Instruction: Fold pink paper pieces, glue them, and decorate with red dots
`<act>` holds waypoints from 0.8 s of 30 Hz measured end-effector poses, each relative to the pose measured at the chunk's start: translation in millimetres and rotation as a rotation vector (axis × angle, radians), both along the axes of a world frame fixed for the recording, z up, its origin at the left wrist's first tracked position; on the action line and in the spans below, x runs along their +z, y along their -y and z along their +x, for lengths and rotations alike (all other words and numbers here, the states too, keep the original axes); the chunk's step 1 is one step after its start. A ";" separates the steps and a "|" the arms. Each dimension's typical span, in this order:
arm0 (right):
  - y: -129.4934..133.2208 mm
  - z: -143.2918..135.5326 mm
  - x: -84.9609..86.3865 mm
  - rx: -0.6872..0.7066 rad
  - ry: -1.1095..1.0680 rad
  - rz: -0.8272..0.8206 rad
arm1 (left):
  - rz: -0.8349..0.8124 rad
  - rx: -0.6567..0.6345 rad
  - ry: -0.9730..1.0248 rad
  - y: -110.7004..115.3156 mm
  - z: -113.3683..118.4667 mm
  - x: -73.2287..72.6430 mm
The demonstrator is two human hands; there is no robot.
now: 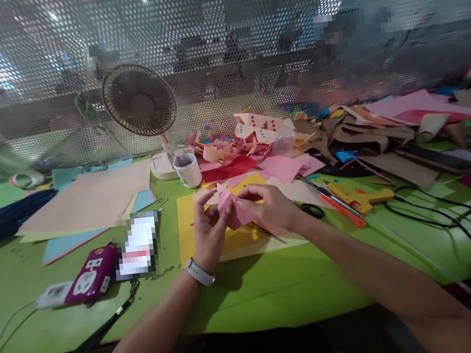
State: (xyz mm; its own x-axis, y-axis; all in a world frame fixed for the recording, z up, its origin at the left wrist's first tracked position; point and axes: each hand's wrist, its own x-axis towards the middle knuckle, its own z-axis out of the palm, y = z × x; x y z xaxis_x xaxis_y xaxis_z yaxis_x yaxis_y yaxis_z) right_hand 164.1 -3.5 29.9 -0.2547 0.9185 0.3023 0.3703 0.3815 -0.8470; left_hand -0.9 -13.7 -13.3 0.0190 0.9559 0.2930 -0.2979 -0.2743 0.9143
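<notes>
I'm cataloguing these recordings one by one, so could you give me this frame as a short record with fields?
Left grip: on folded pink paper
Right grip: on the same paper
Wrist: white band, left arm
Surface: green tabletop
Beneath hands: yellow sheet
Left side: phone, screen blurred
Right side: yellow glue gun
Behind: fan, white cup

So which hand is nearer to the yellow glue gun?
Right. The right hand holds the pink paper from the right, apart from the yellow glue gun and to its left; the left hand is farther left, at the paper's other side.
</notes>
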 end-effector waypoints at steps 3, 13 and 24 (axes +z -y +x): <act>0.8 -0.5 -0.4 0.007 0.046 0.011 | -0.009 0.004 -0.015 1.7 0.5 0.5; -2.8 8.9 6.8 0.171 0.071 0.038 | -0.093 0.117 -0.048 -4.0 -6.7 2.1; 5.9 11.1 13.2 0.134 0.340 0.208 | 0.695 0.163 -0.892 -8.3 -29.2 25.4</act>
